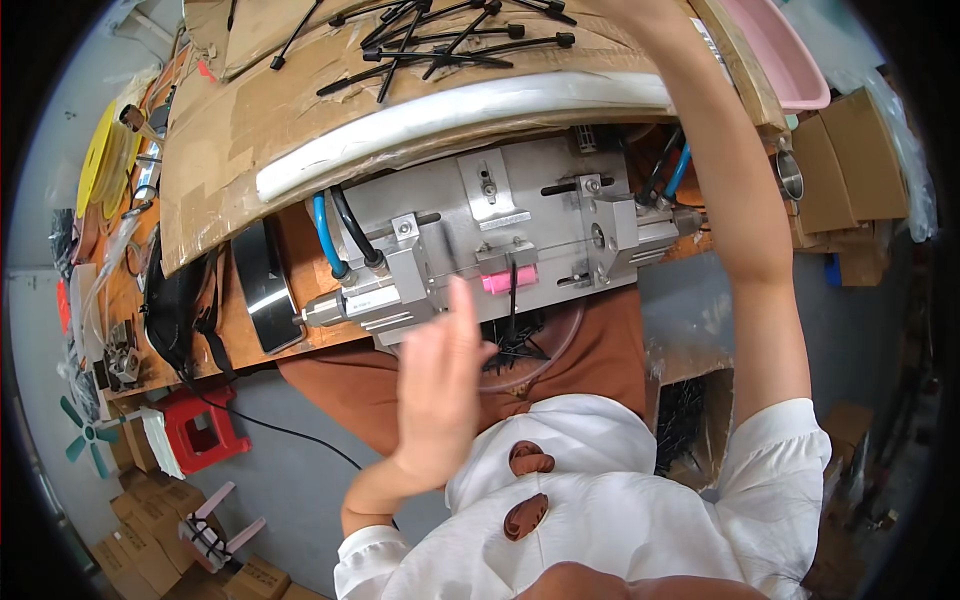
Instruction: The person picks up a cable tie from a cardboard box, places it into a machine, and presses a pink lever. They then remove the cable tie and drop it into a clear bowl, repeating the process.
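White cotton-like blouse (620,500) fills the foreground. Blurred left hand (437,375), fingers straight, thumb apart, is near a silver metal fixture (550,180); there, a slim black strip (514,290) crosses a pink block (496,284), long axis toward the wearer. Right forearm (740,220) exits above, finger spread unseen.

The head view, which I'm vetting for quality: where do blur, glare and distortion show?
In the head view, the left hand is smeared, probably by motion, while the pink piece looks sharper; there too, glare streaks the dark glossy device, and the white strip looks bowed, perhaps partly fisheye distortion.
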Demonstrator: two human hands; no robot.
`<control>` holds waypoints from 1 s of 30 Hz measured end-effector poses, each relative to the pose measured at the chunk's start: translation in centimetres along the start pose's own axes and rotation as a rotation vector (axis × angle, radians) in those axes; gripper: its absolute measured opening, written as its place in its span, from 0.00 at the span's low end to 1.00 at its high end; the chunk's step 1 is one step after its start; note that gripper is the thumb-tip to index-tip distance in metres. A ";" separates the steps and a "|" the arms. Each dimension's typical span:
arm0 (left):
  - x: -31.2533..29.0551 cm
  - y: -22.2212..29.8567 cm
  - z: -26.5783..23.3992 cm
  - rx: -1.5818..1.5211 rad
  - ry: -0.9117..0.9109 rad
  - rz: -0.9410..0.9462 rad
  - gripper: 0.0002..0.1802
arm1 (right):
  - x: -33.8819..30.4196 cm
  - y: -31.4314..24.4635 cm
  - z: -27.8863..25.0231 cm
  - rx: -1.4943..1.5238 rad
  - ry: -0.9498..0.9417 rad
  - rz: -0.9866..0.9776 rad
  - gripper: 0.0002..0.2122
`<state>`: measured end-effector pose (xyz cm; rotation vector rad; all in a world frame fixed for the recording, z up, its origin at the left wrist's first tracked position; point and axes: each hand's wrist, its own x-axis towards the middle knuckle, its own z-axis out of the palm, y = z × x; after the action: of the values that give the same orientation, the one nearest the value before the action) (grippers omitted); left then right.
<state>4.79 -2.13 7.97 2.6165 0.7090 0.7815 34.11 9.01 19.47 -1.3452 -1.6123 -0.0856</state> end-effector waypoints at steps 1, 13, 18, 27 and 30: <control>-0.9 0.6 1.2 0.003 -0.040 -0.006 0.40 | -0.4 -1.5 -1.0 0.084 -0.019 0.197 0.09; -0.5 2.1 4.8 0.148 -0.178 -0.119 0.40 | -12.2 -6.5 -5.7 0.187 0.149 0.224 0.09; 1.4 1.3 2.0 0.129 -0.234 -0.013 0.36 | -22.5 -9.5 -1.2 -0.042 -0.011 0.172 0.21; 18.2 -9.1 -3.4 0.220 0.119 0.284 0.11 | -27.1 -10.3 5.6 -0.113 -0.171 0.180 0.29; 19.2 -10.0 -3.2 0.052 0.026 0.189 0.11 | -26.9 -10.5 4.9 -0.165 -0.252 0.194 0.29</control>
<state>13.25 17.07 14.36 2.7545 0.4999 0.8614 19.89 -10.98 3.51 -1.6890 -1.7005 0.0725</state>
